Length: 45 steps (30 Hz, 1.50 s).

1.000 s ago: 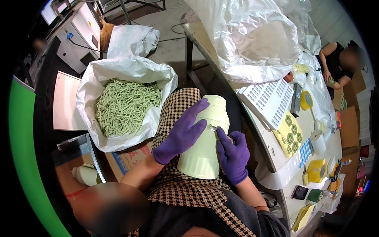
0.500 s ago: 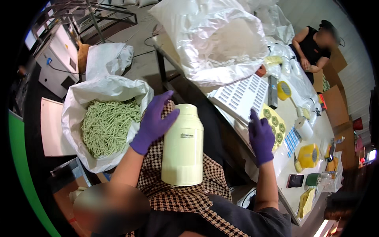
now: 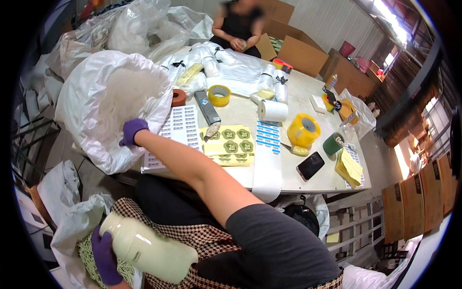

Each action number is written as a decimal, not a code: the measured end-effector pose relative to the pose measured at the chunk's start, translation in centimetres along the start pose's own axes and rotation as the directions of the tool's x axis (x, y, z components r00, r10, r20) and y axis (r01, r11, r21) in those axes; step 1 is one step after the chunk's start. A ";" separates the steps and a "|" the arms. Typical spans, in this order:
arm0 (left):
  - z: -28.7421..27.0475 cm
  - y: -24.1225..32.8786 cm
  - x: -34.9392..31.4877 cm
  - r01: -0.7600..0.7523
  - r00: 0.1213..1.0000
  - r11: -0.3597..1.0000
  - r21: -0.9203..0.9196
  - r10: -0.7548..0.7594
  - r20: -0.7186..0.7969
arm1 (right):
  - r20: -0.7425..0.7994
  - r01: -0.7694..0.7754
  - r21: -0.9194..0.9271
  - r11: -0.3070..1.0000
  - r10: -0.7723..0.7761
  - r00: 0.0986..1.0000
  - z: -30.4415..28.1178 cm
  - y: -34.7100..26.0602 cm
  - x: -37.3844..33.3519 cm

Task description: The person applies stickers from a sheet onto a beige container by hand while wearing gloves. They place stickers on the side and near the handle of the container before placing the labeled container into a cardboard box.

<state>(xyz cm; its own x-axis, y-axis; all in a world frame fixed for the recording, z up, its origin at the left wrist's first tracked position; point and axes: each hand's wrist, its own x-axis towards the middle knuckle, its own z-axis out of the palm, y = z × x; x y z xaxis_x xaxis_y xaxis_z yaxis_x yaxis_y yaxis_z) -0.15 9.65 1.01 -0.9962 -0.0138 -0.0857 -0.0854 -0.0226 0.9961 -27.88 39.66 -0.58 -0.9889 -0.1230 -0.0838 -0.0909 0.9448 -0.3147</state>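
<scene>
My left hand (image 3: 104, 255), in a purple glove, is closed around the narrower top end of a pale cream-green vacuum flask (image 3: 154, 248). The flask lies tilted across my lap, its base toward the right. My right hand (image 3: 134, 131), also gloved in purple, reaches across to the mouth of a big white plastic sack (image 3: 79, 113). Whitish translucent pieces show dimly inside that sack. The fingers of this hand are mostly hidden at the sack's opening, so their grip cannot be made out.
Sticker sheets (image 3: 228, 144), a label roll (image 3: 273, 111), tape rolls (image 3: 303, 130), a grey box (image 3: 208, 108) and a phone (image 3: 310, 166) lie on the table (image 3: 240, 178). A sack of green sticks (image 3: 87, 260) stands lower left. A co-worker (image 3: 238, 24) sits across the table.
My view has swung toward the table. My right hand has moved from above the label sheets to the sack's mouth. The flask has gone from upright to tilted, with my left hand around its top.
</scene>
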 end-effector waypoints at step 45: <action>-2.1 -2.7 -7.5 -0.477 0.730 -0.004 0.879 0.555 0.399 | -0.331 0.385 -0.250 0.889 -0.452 0.829 16.2 -23.0 -27.5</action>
<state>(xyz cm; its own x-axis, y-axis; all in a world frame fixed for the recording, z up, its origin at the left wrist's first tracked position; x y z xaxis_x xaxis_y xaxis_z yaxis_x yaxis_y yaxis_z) 7.64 7.73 -1.13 -0.7806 0.3766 0.4989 0.4623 0.8850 0.0553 3.31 16.44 -6.33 -0.8174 -0.4284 0.3853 -0.4905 0.8682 -0.0753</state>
